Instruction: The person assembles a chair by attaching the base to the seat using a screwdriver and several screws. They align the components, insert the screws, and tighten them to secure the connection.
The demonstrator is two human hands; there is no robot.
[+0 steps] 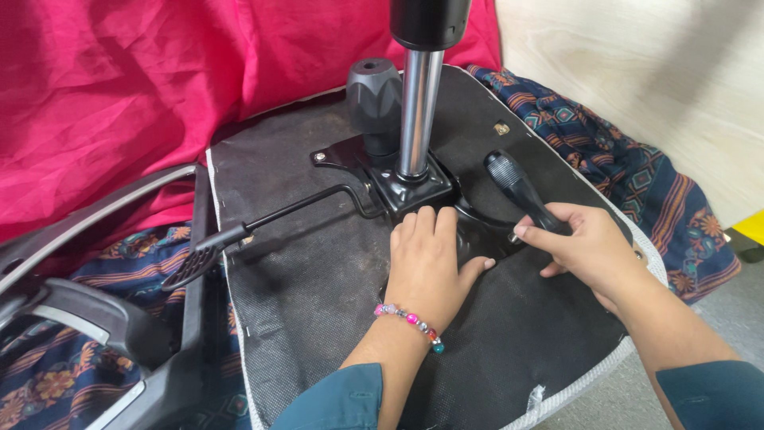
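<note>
**Two hands on an upturned chair seat's mechanism**

Two bare hands work at the metal plate. Right hand (pixel 585 243): grip closed around the black handle of a tool (pixel 519 191), ribbed end pointing up and away, tip hidden behind the fingers near the plate edge. Left hand (pixel 430 267): grip not closed on anything, palm flat, fingers together, pressed on the black mechanism plate (pixel 414 191), thumb spread toward the right hand. Beaded bracelet (pixel 410 320) on the left wrist, teal sleeves on both arms.

The plate sits bolted near the middle of the seat underside (pixel 318 279), which faces up and is covered in black fabric with a light stitched rim. Chrome gas cylinder (pixel 419 111) rises upright from the plate, just beyond the left fingertips, black sleeve at its top running out of frame. Black knob (pixel 374 99) stands just left of the cylinder, touching the plate area. A thin black lever (pixel 263 224) runs from the plate out to the left, ending in a flat ribbed paddle over the seat edge.

Seat lies on a patterned dark blue cloth (pixel 637 175), visible both right and lower left. Red cloth (pixel 143 87) bunched behind and left. Grey-black plastic armrest part (pixel 103 318) at lower left, beside the seat. Pale wood panel (pixel 652 72) upper right.
</note>
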